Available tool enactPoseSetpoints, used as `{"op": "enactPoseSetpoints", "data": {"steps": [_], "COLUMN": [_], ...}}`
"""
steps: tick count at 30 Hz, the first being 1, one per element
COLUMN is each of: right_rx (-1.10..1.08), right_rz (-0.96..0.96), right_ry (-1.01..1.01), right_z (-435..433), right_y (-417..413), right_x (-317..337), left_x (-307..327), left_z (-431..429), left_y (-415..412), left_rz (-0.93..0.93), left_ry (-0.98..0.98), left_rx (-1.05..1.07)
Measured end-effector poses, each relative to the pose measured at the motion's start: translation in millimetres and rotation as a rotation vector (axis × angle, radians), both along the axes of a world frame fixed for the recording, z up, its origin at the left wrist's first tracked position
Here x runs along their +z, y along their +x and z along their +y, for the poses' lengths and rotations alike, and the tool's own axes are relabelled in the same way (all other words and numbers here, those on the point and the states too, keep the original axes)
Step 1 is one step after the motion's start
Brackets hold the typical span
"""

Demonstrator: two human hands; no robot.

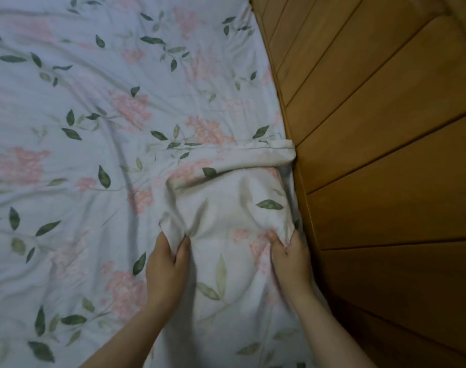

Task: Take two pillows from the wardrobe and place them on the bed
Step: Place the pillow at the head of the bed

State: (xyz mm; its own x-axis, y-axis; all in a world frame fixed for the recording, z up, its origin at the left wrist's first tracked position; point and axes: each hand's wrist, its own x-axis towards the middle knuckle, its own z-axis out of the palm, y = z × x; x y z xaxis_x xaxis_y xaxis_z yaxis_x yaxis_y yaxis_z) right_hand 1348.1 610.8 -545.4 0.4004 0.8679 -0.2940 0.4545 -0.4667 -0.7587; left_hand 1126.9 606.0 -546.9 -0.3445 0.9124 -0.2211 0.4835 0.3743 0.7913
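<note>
A pillow point(226, 205) in a white case with pink flowers and green leaves lies on the bed point(80, 115), close against the wooden headboard. Its print matches the bedsheet, so its edges are hard to trace. My left hand point(168, 264) pinches the pillow's near-left corner. My right hand point(290, 253) grips the near-right corner by the headboard. A second pillow seems to lie under my forearms point(226, 301), though I cannot tell it apart from the first.
The slatted wooden headboard point(385, 155) fills the right side and meets the mattress edge. The floral sheet spreads wrinkled across the left and top of the view.
</note>
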Motion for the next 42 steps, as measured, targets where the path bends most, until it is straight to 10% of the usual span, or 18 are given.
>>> {"op": "enactPoseSetpoints", "data": {"steps": [5, 10, 13, 31, 42], "right_rx": [0.021, -0.061, 0.018, -0.320, -0.392], "right_rz": [-0.104, -0.209, -0.186, -0.451, -0.132], "right_ry": [0.154, -0.457, -0.612, -0.512, -0.378], "right_z": [33.6, 52.9, 32.6, -117.1, -129.0], "right_y": [11.4, 29.0, 35.1, 75.0, 49.4], "right_x": [37.5, -3.0, -22.4, -51.2, 4.8], "left_x": [35.4, -3.0, -21.8, -44.4, 19.8], "left_z": [26.8, 59.6, 46.3, -16.6, -23.4], "left_y": [7.0, 7.5, 12.3, 55.1, 75.2], "left_rz": [-0.005, 0.094, 0.111, 0.152, 0.140], "left_ry": [0.127, -0.460, -0.469, -0.323, -0.309], "left_rx": [0.028, -0.048, -0.156, -0.708, -0.743]}}
